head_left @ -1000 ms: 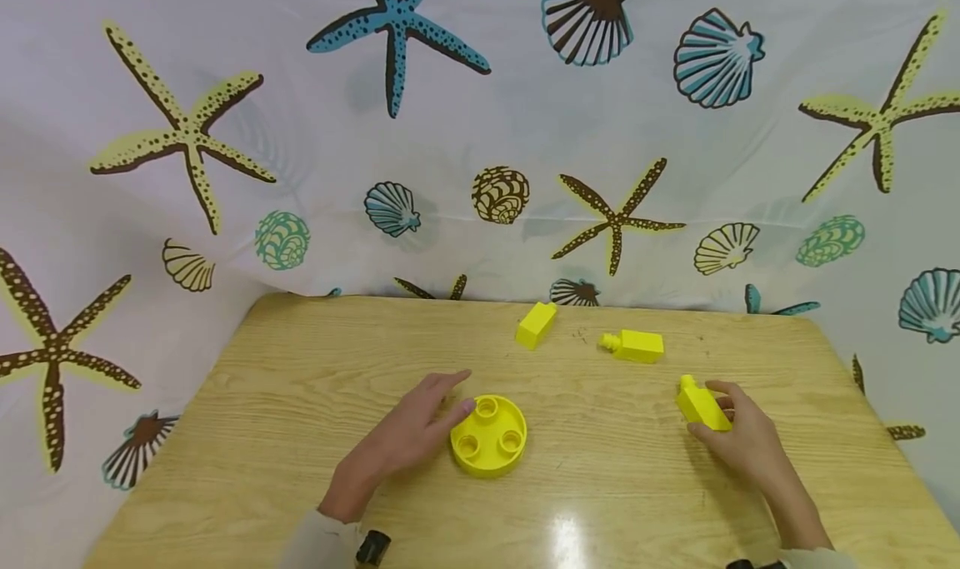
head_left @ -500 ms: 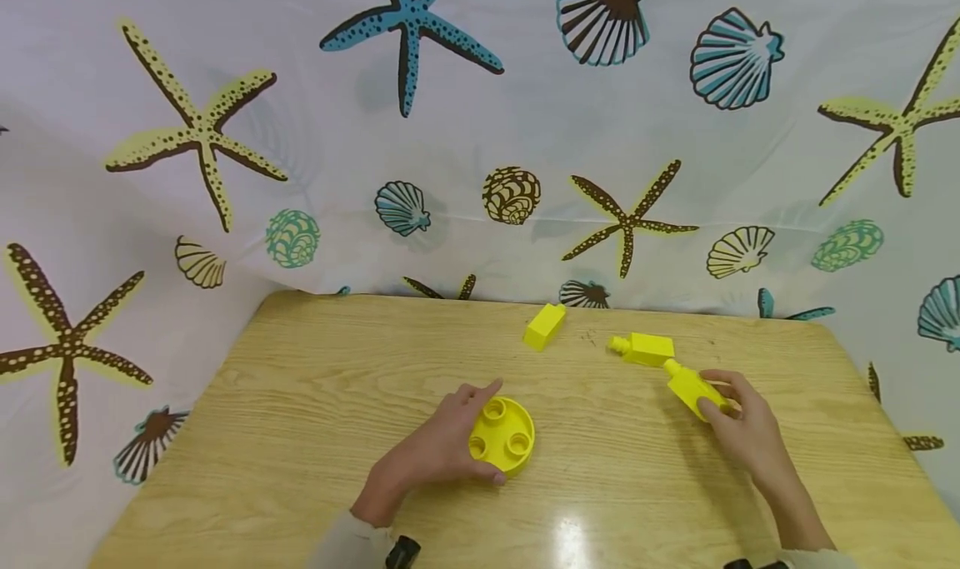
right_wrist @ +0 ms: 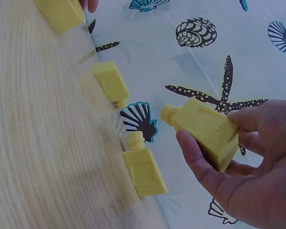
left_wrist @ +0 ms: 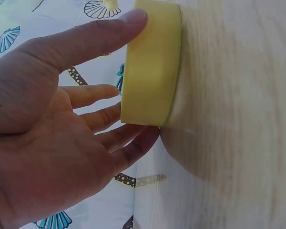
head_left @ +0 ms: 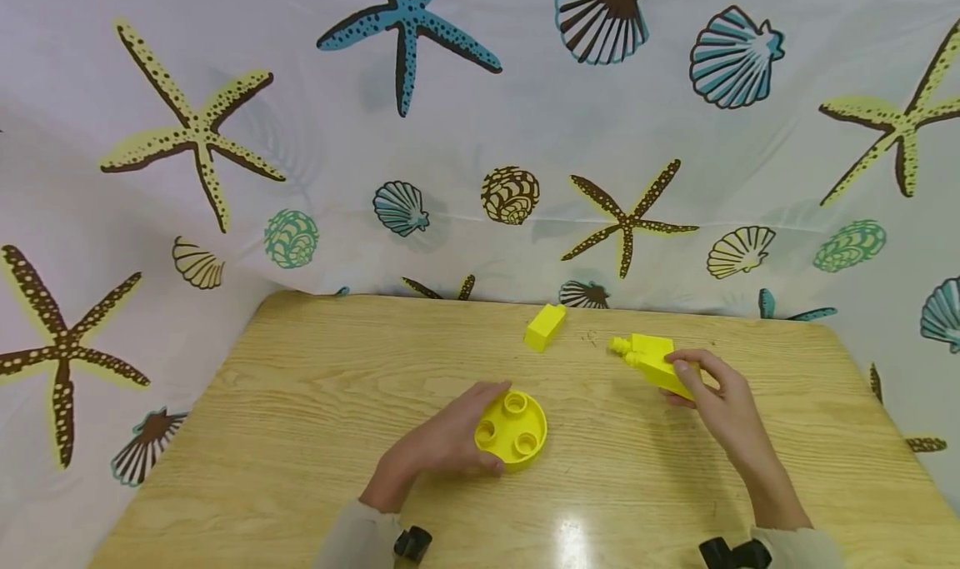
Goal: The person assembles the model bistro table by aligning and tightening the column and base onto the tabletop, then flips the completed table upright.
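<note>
My left hand [head_left: 450, 436] holds a round yellow base [head_left: 512, 423] with three ring-shaped sockets, its thumb at the near rim and fingers curled at the far side. In the left wrist view, the thumb touches the smooth side wall of the base [left_wrist: 152, 62]. My right hand [head_left: 723, 402] pinches a yellow bottle-shaped piece [right_wrist: 207, 129] between thumb and fingers. It is raised off the table, its narrow neck pointing left. Behind it a similar bottle-shaped piece [right_wrist: 145, 171] lies on its side, partly covered in the head view.
Another yellow bottle-shaped piece [head_left: 545, 327] lies near the back edge of the wooden table [head_left: 337, 352]. A white cloth [head_left: 465, 136] printed with starfish and shells hangs behind the table and along its sides.
My left hand has reached the round base, closed round it and shifted it slightly right. My right hand has lifted the bottle-shaped piece and carried it left, in front of the one lying behind.
</note>
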`<state>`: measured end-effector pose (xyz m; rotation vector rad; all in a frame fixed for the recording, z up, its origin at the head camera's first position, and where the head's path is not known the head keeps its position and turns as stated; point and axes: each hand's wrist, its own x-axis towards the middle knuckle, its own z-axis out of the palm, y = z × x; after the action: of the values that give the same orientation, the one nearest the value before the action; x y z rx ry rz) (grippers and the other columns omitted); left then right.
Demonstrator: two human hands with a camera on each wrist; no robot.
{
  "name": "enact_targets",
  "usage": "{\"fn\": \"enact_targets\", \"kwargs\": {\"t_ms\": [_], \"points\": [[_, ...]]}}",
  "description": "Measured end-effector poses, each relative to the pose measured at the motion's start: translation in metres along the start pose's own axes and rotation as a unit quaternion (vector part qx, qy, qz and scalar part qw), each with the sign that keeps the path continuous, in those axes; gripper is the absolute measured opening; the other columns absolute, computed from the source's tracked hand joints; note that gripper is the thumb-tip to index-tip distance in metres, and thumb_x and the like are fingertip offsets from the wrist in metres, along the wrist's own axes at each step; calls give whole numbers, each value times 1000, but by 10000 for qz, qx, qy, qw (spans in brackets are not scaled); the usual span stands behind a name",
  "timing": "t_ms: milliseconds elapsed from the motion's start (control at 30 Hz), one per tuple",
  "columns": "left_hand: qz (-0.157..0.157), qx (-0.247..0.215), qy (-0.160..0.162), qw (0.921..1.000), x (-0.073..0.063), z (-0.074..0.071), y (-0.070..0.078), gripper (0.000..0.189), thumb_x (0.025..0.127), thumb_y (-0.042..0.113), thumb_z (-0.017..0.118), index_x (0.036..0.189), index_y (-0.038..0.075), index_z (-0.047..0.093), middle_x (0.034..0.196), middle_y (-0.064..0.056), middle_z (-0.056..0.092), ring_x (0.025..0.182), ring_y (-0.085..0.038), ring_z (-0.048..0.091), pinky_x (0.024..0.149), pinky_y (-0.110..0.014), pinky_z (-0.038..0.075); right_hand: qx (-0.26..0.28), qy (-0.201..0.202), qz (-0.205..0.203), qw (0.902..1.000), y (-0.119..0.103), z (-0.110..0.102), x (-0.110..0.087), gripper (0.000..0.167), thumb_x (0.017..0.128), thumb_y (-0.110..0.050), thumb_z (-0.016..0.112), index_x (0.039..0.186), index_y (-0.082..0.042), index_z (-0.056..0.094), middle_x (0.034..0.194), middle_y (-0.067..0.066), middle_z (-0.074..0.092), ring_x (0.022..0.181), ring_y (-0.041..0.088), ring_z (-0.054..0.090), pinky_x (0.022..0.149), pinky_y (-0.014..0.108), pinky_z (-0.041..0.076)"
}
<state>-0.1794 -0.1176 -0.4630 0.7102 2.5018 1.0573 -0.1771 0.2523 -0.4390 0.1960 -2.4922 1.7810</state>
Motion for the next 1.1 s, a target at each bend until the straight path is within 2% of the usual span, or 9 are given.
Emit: {"fn": "enact_targets", "kwargs": {"t_ms": [100,233,400,533,733,833,1000,1100], "points": [[27,-109,54,9999,0,2,0,104,76,15,92,158,0,32,155,-19,40,142,-35,41,118,-52,34,74,-92,20,9999,-5,5,3,40,106,-21,60,138,4,57,145,22,46,118,46,61,84,36,61],[-78,-130,129,9998,1,7,1,104,76,18,93,158,-1,33,153,-21,39,140,-36,42,117,-52,36,-15,-391,-55,9992,-11,9,6,48,99,-5,68,144,-1,54,148,23,42,114,48,64,86,32,60],[-272,-118,322,9990,2,11,2,102,76,21,94,157,1,36,150,-19,41,136,-35,44,115,-53,39,281,-636,-204,9974,-15,19,11,50,97,10,63,145,2,51,145,26,43,115,47,64,90,37,58],[-275,-219,402,9986,1,13,0,103,75,24,95,157,2,36,150,-18,43,136,-36,45,115,-54,38,430,-610,-202,9970,-15,29,9,45,99,6,62,142,6,50,142,28,46,110,40,68,88,37,59],[-194,-280,633,9974,-4,17,-7,105,73,26,96,156,0,37,149,-19,45,136,-37,46,115,-55,37,604,-424,-183,9971,-17,44,7,56,96,-3,72,144,5,46,138,28,57,103,18,71,84,40,61],[-194,-228,618,9976,-3,17,-8,105,73,27,95,157,1,37,150,-18,44,136,-36,46,116,-54,37,598,-393,-370,9967,-18,50,6,55,95,-5,74,143,5,49,136,26,60,102,10,70,83,37,61],[-225,-191,520,9982,0,15,-6,104,75,25,95,158,3,36,150,-16,43,136,-34,46,116,-52,38,434,-593,-872,9935,-18,58,6,47,96,-5,72,141,-2,57,135,20,62,108,14,68,84,29,60],[-212,-244,557,9979,-1,15,-5,104,74,24,95,157,3,36,149,-16,43,133,-34,47,114,-52,39,379,-822,-1031,9905,-18,67,4,47,98,-5,69,144,-8,57,139,16,58,115,18,65,86,28,59]]}}
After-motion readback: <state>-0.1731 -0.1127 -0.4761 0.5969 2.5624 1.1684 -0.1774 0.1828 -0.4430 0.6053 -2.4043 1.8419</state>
